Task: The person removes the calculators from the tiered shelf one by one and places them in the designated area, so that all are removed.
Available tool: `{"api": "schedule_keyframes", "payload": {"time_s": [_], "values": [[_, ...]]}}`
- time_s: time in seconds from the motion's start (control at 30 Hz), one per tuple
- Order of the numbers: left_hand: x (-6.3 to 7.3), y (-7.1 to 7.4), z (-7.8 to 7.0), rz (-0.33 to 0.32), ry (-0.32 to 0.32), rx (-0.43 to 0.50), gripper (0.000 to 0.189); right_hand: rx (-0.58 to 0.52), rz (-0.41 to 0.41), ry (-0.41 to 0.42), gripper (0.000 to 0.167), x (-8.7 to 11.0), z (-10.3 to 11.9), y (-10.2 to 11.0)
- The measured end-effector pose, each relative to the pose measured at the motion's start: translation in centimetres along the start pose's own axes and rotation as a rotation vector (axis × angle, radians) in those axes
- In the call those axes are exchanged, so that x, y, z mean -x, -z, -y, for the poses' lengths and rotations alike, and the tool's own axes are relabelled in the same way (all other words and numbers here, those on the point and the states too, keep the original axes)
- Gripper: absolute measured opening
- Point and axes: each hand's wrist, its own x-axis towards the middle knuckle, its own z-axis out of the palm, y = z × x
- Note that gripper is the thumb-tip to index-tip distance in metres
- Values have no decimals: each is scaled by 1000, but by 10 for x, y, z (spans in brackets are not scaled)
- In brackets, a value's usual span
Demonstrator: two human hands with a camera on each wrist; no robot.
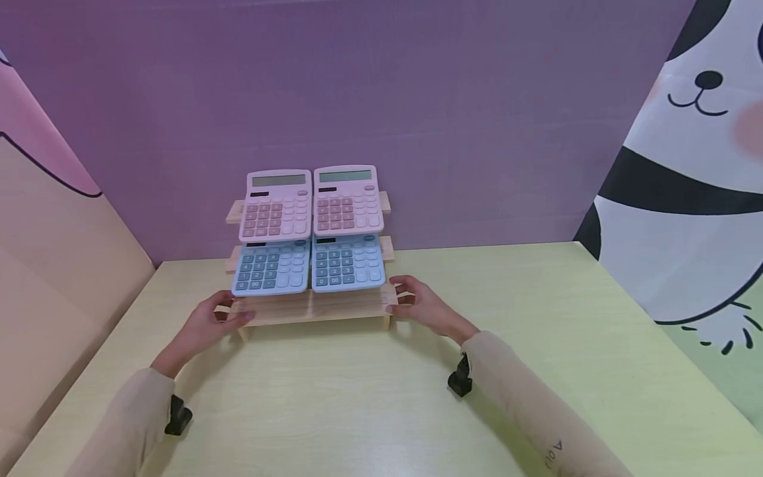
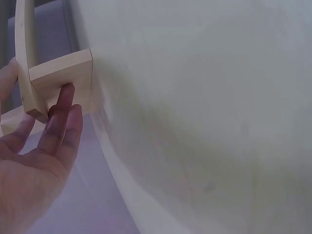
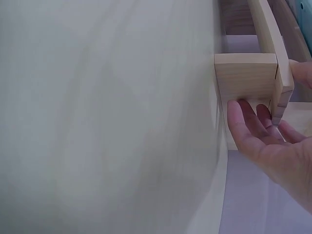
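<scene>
A wooden tiered rack (image 1: pixel 310 308) stands at the back left of the table, its lowest shelf bare. Two pink calculators, one on the left (image 1: pixel 280 211) and one on the right (image 1: pixel 349 207), lean on the upper tier. Below them sit a left blue calculator (image 1: pixel 271 268) and a right blue calculator (image 1: pixel 348 266). My left hand (image 1: pixel 205 324) grips the left end of the lowest shelf; in the left wrist view its fingers (image 2: pixel 57 124) reach beneath the board. At the opposite end my right hand (image 1: pixel 426 306) holds the shelf, fingers (image 3: pixel 243 127) curled under it.
The pale wood-grain table (image 1: pixel 334 397) extends in front of the rack and far to its right. Behind stands a purple wall (image 1: pixel 465 119), close to the rack. A beige panel (image 1: pixel 59 265) bounds the left side, and a panda-print panel (image 1: pixel 685 265) the right.
</scene>
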Motion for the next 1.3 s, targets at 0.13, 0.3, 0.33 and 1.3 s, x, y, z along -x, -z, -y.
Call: {"api": "schedule_keyframes", "payload": {"time_s": [0.13,0.3,0.33,1.3], "values": [[0,0,1,-11,-10,-1,62,12,-3,1,60,0,1,0],[-1,-1,3,-4,12,21,66,17,-7,-5,60,-1,0,0],[-1,-1,4,-4,20,23,66,13,-7,-9,61,-2,0,-1],[-4,0,6,-6,6,68,59,2,2,-1,64,-6,-5,0]]}}
